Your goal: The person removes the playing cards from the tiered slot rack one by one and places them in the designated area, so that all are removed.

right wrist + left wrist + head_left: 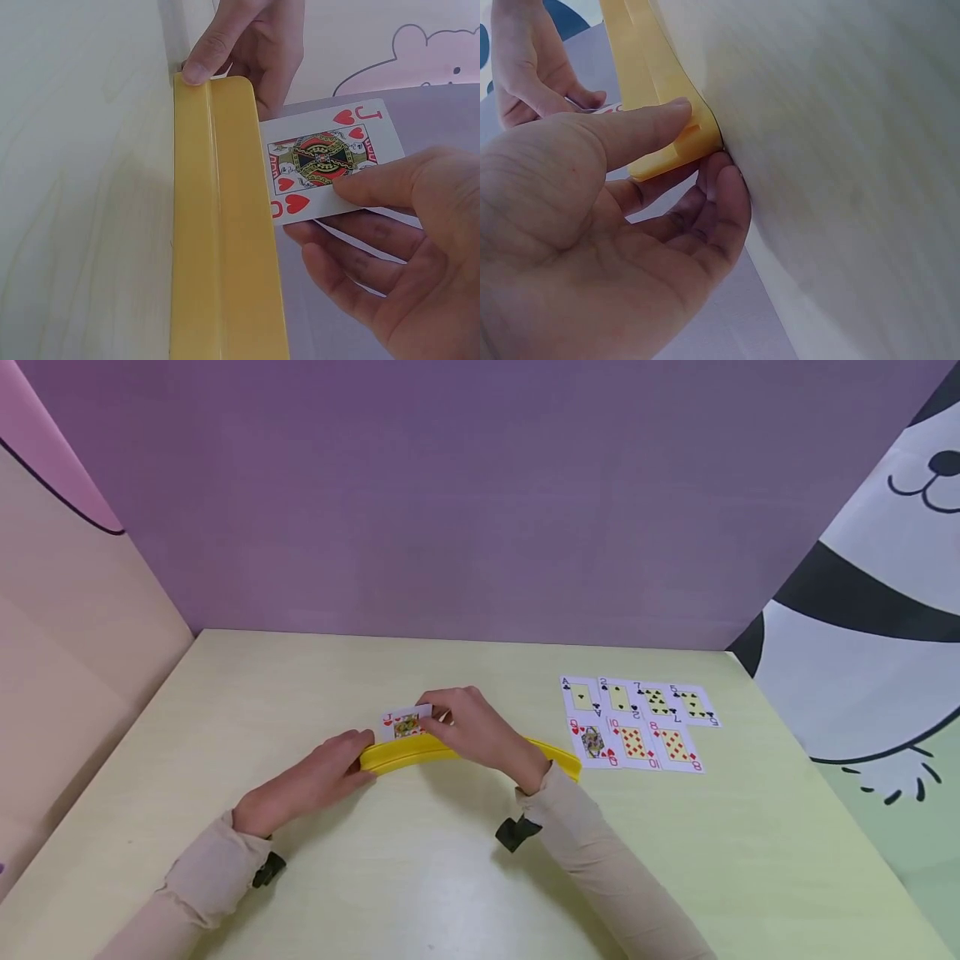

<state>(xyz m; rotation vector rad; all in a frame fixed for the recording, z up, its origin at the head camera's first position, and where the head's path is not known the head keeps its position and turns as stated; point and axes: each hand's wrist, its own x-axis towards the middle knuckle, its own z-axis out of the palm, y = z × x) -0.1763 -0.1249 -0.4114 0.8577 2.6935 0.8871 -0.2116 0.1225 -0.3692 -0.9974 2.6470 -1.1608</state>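
A jack of hearts (322, 161) stands at the far side of a yellow curved card holder (405, 753), near its left end. My right hand (472, 727) pinches the card, with the thumb on its face and the fingers behind, as the right wrist view shows. The card's lower edge is hidden by the holder; whether it sits in the slot I cannot tell. My left hand (315, 777) grips the holder's left end, its thumb (649, 131) on the near face and the other fingers curled behind and below.
Right of the holder, several face-up playing cards lie in two rows: black-suit cards (618, 698) at the back, red-suit cards (633, 743) in front. The holder's right end is close to the queen of hearts (592, 743). A purple wall (465, 527) bounds the table's far edge.
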